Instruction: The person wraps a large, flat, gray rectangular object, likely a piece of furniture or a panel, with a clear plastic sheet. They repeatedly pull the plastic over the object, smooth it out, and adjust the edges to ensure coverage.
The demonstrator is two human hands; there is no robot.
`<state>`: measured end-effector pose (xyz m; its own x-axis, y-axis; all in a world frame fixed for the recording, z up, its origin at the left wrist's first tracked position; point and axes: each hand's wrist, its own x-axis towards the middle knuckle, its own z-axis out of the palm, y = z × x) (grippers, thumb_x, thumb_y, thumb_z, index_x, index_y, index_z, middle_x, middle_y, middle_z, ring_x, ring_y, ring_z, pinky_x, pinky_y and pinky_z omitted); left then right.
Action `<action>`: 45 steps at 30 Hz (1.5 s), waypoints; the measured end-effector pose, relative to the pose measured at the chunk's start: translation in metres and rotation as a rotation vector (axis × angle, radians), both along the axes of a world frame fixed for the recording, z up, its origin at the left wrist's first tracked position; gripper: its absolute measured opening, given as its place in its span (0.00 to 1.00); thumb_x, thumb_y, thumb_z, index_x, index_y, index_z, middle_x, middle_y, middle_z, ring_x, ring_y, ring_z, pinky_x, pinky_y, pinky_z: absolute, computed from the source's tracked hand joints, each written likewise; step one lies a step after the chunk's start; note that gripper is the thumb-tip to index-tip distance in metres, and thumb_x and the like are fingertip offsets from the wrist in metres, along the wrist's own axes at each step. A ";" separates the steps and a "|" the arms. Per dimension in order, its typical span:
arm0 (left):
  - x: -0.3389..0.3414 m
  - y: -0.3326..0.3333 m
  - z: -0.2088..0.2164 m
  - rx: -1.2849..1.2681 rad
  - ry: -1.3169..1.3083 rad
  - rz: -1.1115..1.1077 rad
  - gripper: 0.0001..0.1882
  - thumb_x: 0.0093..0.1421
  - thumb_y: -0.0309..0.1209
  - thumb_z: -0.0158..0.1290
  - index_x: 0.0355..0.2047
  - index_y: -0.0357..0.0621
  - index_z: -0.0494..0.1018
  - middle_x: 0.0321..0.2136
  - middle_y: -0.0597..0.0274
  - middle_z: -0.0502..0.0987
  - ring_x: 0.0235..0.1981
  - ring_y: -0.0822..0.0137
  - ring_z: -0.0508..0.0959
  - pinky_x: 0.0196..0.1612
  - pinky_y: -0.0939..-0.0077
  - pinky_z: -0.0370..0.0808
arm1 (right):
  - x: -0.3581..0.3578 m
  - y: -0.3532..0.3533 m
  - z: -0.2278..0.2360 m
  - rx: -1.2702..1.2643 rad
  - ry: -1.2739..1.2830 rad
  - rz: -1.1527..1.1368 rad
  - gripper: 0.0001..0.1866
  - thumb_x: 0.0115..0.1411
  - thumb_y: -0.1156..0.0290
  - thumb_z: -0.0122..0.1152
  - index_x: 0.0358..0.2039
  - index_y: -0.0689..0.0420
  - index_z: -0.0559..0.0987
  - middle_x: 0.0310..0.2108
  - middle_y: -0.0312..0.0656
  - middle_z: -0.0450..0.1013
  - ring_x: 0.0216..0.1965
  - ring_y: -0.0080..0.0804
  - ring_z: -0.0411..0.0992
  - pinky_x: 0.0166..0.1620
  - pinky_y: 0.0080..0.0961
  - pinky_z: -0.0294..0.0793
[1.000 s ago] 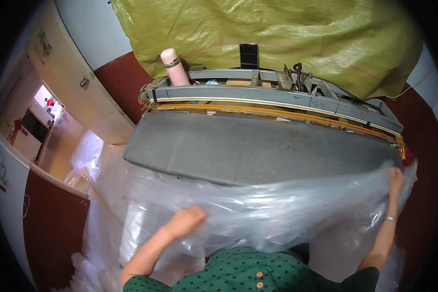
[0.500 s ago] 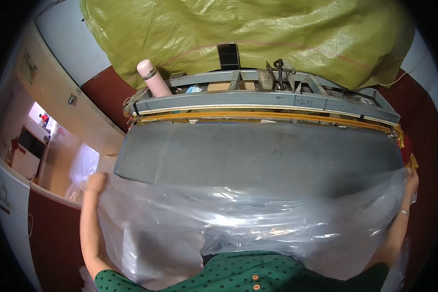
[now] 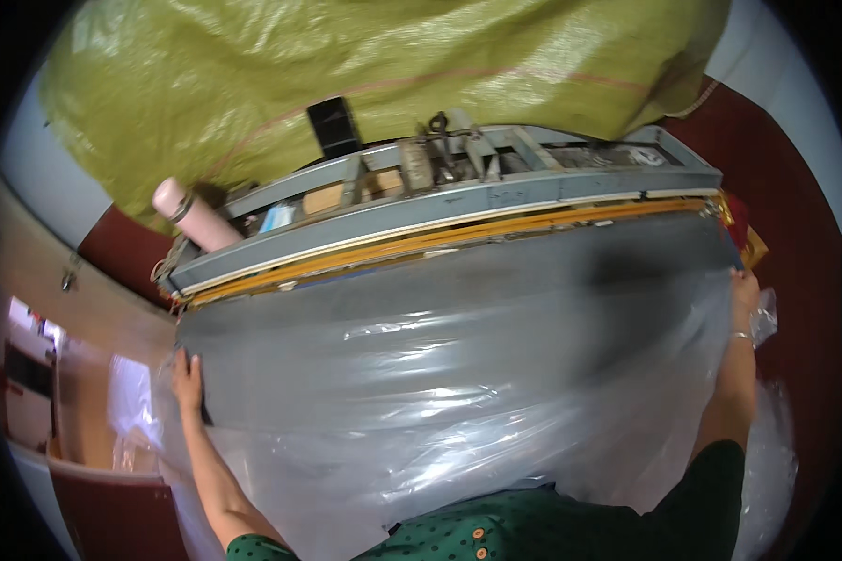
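Observation:
A wide, clear plastic sheet lies over most of a dark grey padded work surface, its near part running down against my green dotted top. At the surface's left edge, my left hand holds the side of the sheet, two fingers showing and pointing away from me. My right hand grips the sheet near the right end of the surface, arm stretched out. Loose film bunches outside my right wrist. Fingers on the underside of the sheet are hidden for both hands.
Beyond the surface runs a grey metal frame with orange strips along it. A pink bottle, a black phone and metal clamp parts sit there. Yellow-green woven sheeting hangs behind. A doorway opens at left.
Both hands have carried the plastic sheet farther over the grey surface, away from me. The view has turned and shifted, so the frame now slants up to the right.

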<state>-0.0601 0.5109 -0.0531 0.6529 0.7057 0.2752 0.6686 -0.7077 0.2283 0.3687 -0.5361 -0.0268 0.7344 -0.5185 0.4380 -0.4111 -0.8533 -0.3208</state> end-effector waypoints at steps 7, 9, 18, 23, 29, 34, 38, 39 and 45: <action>0.048 -0.018 0.019 0.105 -0.227 0.355 0.21 0.61 0.43 0.42 0.42 0.38 0.70 0.40 0.50 0.73 0.40 0.52 0.73 0.44 0.65 0.67 | -0.005 0.024 0.003 -0.091 -0.006 0.033 0.14 0.54 0.58 0.53 0.32 0.55 0.73 0.30 0.47 0.74 0.35 0.49 0.72 0.37 0.42 0.69; 0.064 -0.027 0.024 0.240 -0.557 0.259 0.18 0.61 0.40 0.43 0.36 0.36 0.72 0.32 0.54 0.76 0.32 0.56 0.75 0.36 0.67 0.70 | 0.006 0.033 -0.003 -0.123 -0.031 0.112 0.14 0.54 0.58 0.52 0.30 0.57 0.73 0.28 0.49 0.73 0.34 0.50 0.72 0.36 0.43 0.69; 0.264 -0.558 0.092 -1.160 0.103 -1.179 0.09 0.59 0.31 0.50 0.35 0.38 0.73 0.29 0.64 0.76 0.31 0.76 0.74 0.33 0.82 0.71 | -0.025 0.050 0.024 -0.032 -0.030 0.133 0.12 0.57 0.62 0.50 0.30 0.58 0.71 0.26 0.51 0.73 0.33 0.49 0.73 0.35 0.43 0.69; 0.324 -0.728 0.047 -1.611 0.011 -1.126 0.12 0.61 0.31 0.46 0.42 0.36 0.69 0.33 0.64 0.75 0.31 0.75 0.73 0.32 0.83 0.70 | -0.012 0.058 0.022 -0.008 0.007 0.036 0.11 0.56 0.62 0.51 0.30 0.57 0.72 0.25 0.50 0.74 0.31 0.48 0.73 0.34 0.42 0.71; 0.340 -0.748 0.084 -2.078 0.392 -1.253 0.12 0.60 0.32 0.47 0.39 0.35 0.71 0.25 0.62 0.74 0.27 0.72 0.72 0.33 0.84 0.68 | -0.013 0.043 0.022 -0.006 0.008 0.055 0.11 0.56 0.61 0.52 0.30 0.56 0.73 0.25 0.50 0.74 0.30 0.48 0.74 0.33 0.43 0.72; 0.268 -0.628 0.124 -2.115 -0.265 -1.718 0.12 0.54 0.39 0.50 0.26 0.42 0.70 0.19 0.63 0.71 0.27 0.60 0.73 0.46 0.56 0.63 | -0.010 0.043 0.017 -0.034 0.034 0.075 0.12 0.55 0.59 0.53 0.31 0.55 0.73 0.26 0.50 0.74 0.31 0.47 0.74 0.33 0.43 0.72; 0.191 -0.491 0.151 -1.943 -0.660 -1.932 0.21 0.46 0.33 0.56 0.43 0.43 0.69 0.17 0.71 0.74 0.20 0.71 0.73 0.52 0.52 0.59 | -0.014 0.029 0.014 -0.052 0.088 0.079 0.12 0.56 0.58 0.52 0.32 0.53 0.73 0.27 0.48 0.74 0.33 0.48 0.74 0.34 0.44 0.71; 0.169 -0.463 0.156 -1.866 -0.723 -1.877 0.29 0.45 0.30 0.56 0.50 0.42 0.65 0.16 0.73 0.72 0.18 0.72 0.72 0.52 0.52 0.59 | -0.013 0.034 0.017 -0.055 0.117 0.080 0.12 0.56 0.58 0.51 0.32 0.53 0.73 0.28 0.48 0.74 0.33 0.48 0.73 0.35 0.44 0.71; 0.074 -0.384 0.123 -1.387 -0.848 -0.612 0.43 0.44 0.22 0.55 0.60 0.42 0.47 0.17 0.69 0.67 0.17 0.77 0.67 0.24 0.86 0.68 | 0.000 0.027 -0.002 -0.112 0.028 0.181 0.14 0.57 0.56 0.49 0.33 0.54 0.72 0.30 0.49 0.73 0.36 0.51 0.71 0.37 0.44 0.69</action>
